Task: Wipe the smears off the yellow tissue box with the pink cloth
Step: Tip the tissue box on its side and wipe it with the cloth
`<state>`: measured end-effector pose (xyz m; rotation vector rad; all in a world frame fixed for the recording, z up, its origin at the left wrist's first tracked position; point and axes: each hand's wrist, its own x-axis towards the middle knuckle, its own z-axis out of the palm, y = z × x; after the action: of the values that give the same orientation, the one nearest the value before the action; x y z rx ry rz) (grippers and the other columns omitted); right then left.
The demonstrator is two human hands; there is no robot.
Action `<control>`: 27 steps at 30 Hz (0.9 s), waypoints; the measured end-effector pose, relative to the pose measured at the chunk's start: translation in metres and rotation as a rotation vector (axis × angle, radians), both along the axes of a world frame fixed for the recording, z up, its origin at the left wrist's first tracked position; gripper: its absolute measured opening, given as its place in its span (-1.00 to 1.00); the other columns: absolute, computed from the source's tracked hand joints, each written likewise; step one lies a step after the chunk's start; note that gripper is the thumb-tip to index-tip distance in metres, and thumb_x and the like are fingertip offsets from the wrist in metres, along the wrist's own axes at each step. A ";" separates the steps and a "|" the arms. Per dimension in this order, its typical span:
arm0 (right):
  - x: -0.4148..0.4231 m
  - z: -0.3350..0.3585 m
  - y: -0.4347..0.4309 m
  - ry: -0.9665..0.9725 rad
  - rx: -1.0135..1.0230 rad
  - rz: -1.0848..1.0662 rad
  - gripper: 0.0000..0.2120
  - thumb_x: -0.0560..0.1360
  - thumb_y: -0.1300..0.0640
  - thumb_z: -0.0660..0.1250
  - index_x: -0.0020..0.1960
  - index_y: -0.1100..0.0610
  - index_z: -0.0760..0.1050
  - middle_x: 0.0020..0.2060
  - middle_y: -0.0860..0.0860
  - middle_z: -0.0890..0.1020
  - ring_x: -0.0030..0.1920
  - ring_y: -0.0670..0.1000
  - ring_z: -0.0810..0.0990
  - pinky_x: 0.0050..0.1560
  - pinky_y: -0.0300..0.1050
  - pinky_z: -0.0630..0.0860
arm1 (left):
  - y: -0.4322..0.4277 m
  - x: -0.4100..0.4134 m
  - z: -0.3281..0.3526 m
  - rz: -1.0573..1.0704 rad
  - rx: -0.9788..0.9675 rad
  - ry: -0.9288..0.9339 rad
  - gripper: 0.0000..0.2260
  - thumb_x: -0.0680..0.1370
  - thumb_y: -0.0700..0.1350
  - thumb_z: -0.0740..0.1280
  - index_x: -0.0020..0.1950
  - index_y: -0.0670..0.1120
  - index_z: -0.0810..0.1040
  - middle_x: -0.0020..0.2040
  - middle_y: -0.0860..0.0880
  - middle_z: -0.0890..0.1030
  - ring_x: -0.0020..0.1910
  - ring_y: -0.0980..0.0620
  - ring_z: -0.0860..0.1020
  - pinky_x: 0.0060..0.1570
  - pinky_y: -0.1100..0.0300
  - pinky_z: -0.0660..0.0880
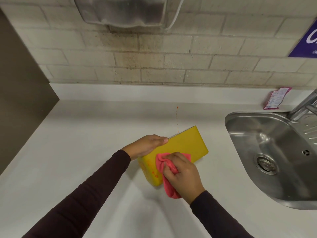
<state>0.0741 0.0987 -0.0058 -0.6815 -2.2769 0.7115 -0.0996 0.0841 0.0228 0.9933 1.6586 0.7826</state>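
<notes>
The yellow tissue box point(185, 145) lies on the white counter point(85, 143), long axis running from near left to far right. My left hand point(147, 145) grips its far left edge, thumb on top. My right hand point(181, 172) is shut on the bunched pink cloth point(169, 182) and presses it against the box's near long side. One end of the cloth hangs down onto the counter. Small orange smears point(154, 174) show on the box's near short end, left of the cloth.
A thin orange dribble point(177, 119) runs across the counter behind the box. A steel sink point(267, 152) with a tap point(307, 103) lies to the right. A pink sachet point(276, 98) leans at the back wall. A dispenser point(123, 11) hangs above.
</notes>
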 end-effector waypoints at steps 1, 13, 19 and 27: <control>-0.001 0.001 0.002 0.021 -0.023 -0.037 -0.76 0.43 0.08 0.23 -0.05 0.14 0.62 -0.15 0.02 0.64 -0.16 -0.08 0.55 -0.18 -0.29 0.48 | 0.000 0.001 0.000 0.007 0.007 -0.001 -0.59 0.57 0.05 0.22 0.37 -0.10 0.43 0.40 -0.03 0.44 0.36 0.04 0.40 0.42 0.16 0.24; -0.013 0.004 -0.012 -0.045 0.039 0.025 -0.74 0.43 0.05 0.21 0.04 0.05 0.58 -0.13 -0.06 0.61 -0.22 -0.13 0.50 -0.35 -0.33 0.44 | -0.001 0.000 0.000 -0.037 -0.011 -0.038 -0.59 0.57 0.07 0.21 0.37 -0.07 0.42 0.41 0.00 0.42 0.36 0.11 0.38 0.35 0.26 0.24; -0.010 0.009 -0.001 -0.014 -0.048 -0.087 -0.68 0.48 -0.01 0.13 0.11 0.01 0.57 -0.10 -0.06 0.59 -0.18 -0.12 0.52 -0.29 -0.23 0.45 | -0.001 0.001 -0.001 0.022 0.006 -0.074 -0.62 0.57 0.01 0.24 0.35 -0.11 0.43 0.36 -0.05 0.47 0.25 0.10 0.47 0.27 0.27 0.34; -0.022 0.012 -0.011 -0.053 0.003 0.031 -0.63 0.46 0.00 0.12 0.16 0.07 0.55 -0.17 -0.06 0.57 -0.26 -0.12 0.47 -0.39 -0.29 0.36 | 0.000 -0.004 -0.001 0.006 -0.019 -0.072 -0.61 0.56 0.06 0.24 0.34 -0.06 0.46 0.38 -0.01 0.46 0.30 0.10 0.45 0.31 0.25 0.32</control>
<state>0.0522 0.0876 0.0061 -0.6718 -2.3413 0.7119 -0.1034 0.0838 0.0218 0.9369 1.6048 0.7970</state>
